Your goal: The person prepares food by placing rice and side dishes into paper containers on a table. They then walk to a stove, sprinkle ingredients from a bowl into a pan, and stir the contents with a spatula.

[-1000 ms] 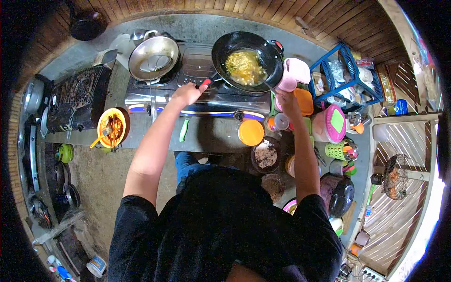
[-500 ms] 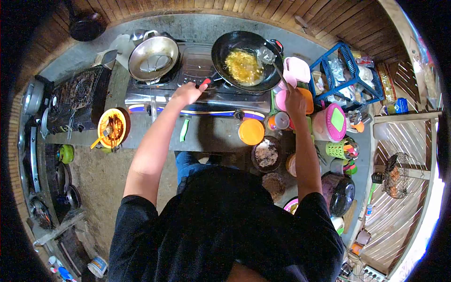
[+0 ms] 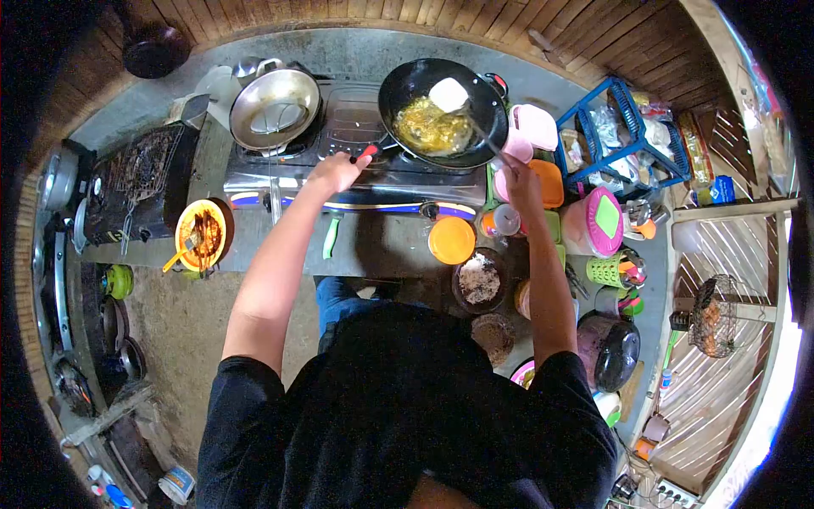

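A black wok sits on the right side of the stove. Yellow food in oil lies in its bottom. My left hand is closed around the wok's handle near its red part. My right hand grips the handle of a metal spatula, whose bright blade is inside the wok above the far side of the food. To the left of the wok, a metal pan rests on the other burner.
A blue rack and lidded containers stand right of the stove. On the front counter are an orange lid, a bowl of white powder and a green-handled utensil. An orange bowl holds reddish food and a brush.
The spatula blade has moved left from the wok's right side to above the food, and its face now shines white. The yellow food looks more gathered to the left. My left hand stays on the handle.
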### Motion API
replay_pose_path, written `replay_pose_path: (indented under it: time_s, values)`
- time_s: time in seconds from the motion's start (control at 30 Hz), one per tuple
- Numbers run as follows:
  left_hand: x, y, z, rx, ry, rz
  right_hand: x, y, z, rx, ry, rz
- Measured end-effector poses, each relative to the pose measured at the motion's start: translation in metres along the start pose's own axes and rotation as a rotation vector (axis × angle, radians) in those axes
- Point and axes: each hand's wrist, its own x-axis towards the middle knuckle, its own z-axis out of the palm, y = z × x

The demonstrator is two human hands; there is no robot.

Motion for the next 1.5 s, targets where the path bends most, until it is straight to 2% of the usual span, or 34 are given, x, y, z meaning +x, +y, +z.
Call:
replay_pose_path:
  time_s: [0.03, 0.1, 0.13, 0.23, 0.3, 0.33, 0.4, 0.43, 0.5, 0.63, 0.7, 0.73, 0.8, 0.93, 1.0, 1.13, 1.2, 1.33, 1.4, 1.5]
  values:
    - [0.002, -0.002, 0.002, 0.001, -0.002, 0.000, 0.001, 0.002, -0.001, 0.001, -0.001, 0.002]
    - [0.003, -0.002, 0.002, 0.013, -0.002, -0.009, 0.005, 0.006, -0.009, -0.297, 0.098, -0.053]
    - [0.003, -0.001, 0.002, 0.013, -0.002, -0.008, 0.004, 0.006, -0.012, -0.298, 0.098, -0.052]
    - [-0.002, 0.001, -0.001, 0.000, 0.016, -0.004, 0.000, 0.010, -0.021, -0.417, 0.078, -0.035]
    - [-0.004, 0.002, -0.002, -0.017, 0.000, -0.021, -0.002, 0.022, -0.021, -0.507, -0.026, -0.032]
    - [-0.004, 0.002, -0.003, -0.018, -0.001, -0.022, -0.003, 0.030, -0.016, -0.507, -0.027, -0.032]
    - [-0.006, 0.003, -0.004, -0.040, -0.002, -0.021, -0.005, 0.041, -0.008, -0.080, -0.097, -0.073]
    - [-0.005, 0.003, -0.003, -0.038, -0.003, -0.020, -0.007, 0.044, -0.006, -0.078, -0.096, -0.071]
    - [-0.001, 0.001, -0.001, -0.027, 0.004, -0.008, -0.008, 0.040, -0.003, 0.057, -0.235, -0.053]
    - [0.006, -0.005, 0.005, -0.024, 0.020, -0.008, -0.004, 0.015, -0.008, 0.078, -0.263, 0.038]
    - [0.007, -0.005, 0.007, -0.025, 0.034, 0.001, -0.004, 0.006, -0.007, 0.095, 0.007, -0.054]
    - [0.006, -0.004, 0.005, -0.023, 0.034, 0.003, -0.001, 0.001, -0.009, 0.095, 0.009, -0.053]
    - [0.004, -0.002, 0.002, -0.027, -0.006, -0.023, 0.006, -0.006, -0.016, -0.219, 0.056, 0.002]
    - [0.001, -0.001, 0.002, -0.021, 0.019, -0.017, 0.014, 0.016, -0.006, -0.374, 0.099, -0.071]
    - [0.000, 0.000, 0.002, -0.036, 0.018, -0.015, 0.016, 0.020, -0.001, -0.504, 0.025, -0.077]
    - [0.009, -0.007, 0.009, -0.036, 0.056, -0.007, 0.021, 0.037, 0.020, -0.261, -0.045, -0.146]
    - [0.007, -0.005, 0.004, -0.030, -0.029, -0.020, 0.027, 0.048, 0.034, 0.054, -0.122, -0.129]
    - [0.013, -0.008, 0.009, -0.016, -0.016, -0.018, 0.022, 0.027, 0.020, 0.121, -0.248, 0.013]
    - [0.014, -0.010, 0.010, -0.025, -0.009, -0.010, 0.019, 0.023, 0.018, 0.063, 0.007, -0.188]
    - [0.013, -0.009, 0.010, -0.016, -0.002, -0.009, 0.020, 0.022, 0.006, -0.111, 0.034, -0.068]
